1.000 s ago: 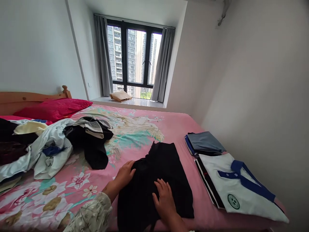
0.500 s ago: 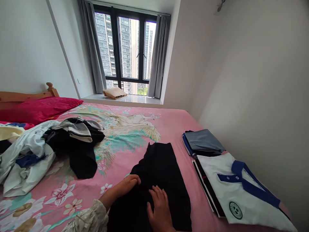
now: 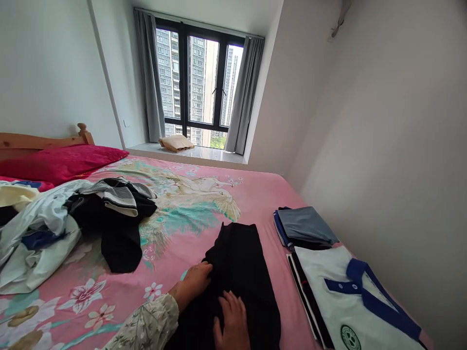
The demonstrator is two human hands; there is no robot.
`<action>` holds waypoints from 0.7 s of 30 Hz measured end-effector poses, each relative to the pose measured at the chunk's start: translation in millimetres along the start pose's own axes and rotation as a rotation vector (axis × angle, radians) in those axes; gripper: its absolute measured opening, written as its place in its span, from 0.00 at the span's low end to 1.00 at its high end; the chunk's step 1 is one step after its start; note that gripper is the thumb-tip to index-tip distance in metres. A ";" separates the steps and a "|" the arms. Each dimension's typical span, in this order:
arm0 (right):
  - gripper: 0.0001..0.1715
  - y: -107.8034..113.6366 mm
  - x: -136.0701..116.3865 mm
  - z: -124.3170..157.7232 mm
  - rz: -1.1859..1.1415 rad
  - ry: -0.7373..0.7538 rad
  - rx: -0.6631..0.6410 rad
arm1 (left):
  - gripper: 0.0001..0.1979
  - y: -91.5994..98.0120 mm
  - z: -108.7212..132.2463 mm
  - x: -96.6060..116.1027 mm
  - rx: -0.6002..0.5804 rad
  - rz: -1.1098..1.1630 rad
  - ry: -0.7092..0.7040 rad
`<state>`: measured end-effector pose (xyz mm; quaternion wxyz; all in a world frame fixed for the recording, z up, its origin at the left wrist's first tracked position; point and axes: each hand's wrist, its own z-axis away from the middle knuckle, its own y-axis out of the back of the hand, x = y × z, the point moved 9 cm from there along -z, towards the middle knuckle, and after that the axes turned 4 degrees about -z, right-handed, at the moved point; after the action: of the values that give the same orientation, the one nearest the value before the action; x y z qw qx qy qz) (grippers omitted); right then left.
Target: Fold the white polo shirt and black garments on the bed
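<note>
Five fingers of the right hand [image 3: 231,323] lie spread and relaxed on a black garment [image 3: 241,272], pressing it down without gripping. The left hand [image 3: 195,284] has its fingers curled against the garment's left edge, touching it; whether they pinch the cloth or only push it, I cannot tell from here. A floral sleeve [image 3: 146,325] covers that forearm. The garment lies smoothed into a long, narrow shape on a pink bedspread [image 3: 262,194], its near end hidden below the view.

Just to the right, the finished work sits tidily: a folded grey-blue garment [image 3: 302,226] lies just beyond a folded white polo shirt [image 3: 350,296] with a blue collar, and a dark striped piece [image 3: 306,304] shows beneath the shirt. On the left, what remains lies crumpled and unfolded: a black-and-striped bundle [image 3: 116,218] beside a heap of pale shirts [image 3: 36,238]. Further off, a red pillow [image 3: 62,163] rests against a wooden headboard [image 3: 44,141].
</note>
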<state>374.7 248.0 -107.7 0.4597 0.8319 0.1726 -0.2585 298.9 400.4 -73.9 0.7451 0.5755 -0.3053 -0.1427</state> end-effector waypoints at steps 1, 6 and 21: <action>0.22 -2.3 0.5 0.2 0.017 0.026 -0.026 | 0.07 0.3 -0.1 -4.1 0.004 0.023 0.017; 0.23 -5.0 3.2 2.1 0.060 0.073 -0.036 | 0.07 27.1 9.6 -43.5 0.094 0.209 0.080; 0.21 -2.1 -4.0 2.7 0.052 -0.033 -0.014 | 0.07 112.5 58.8 -177.3 0.500 0.860 0.501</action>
<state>369.6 246.6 -108.0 0.4749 0.8286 0.1450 -0.2587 109.8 488.4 -10.3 0.6267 0.5747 -0.3507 0.3923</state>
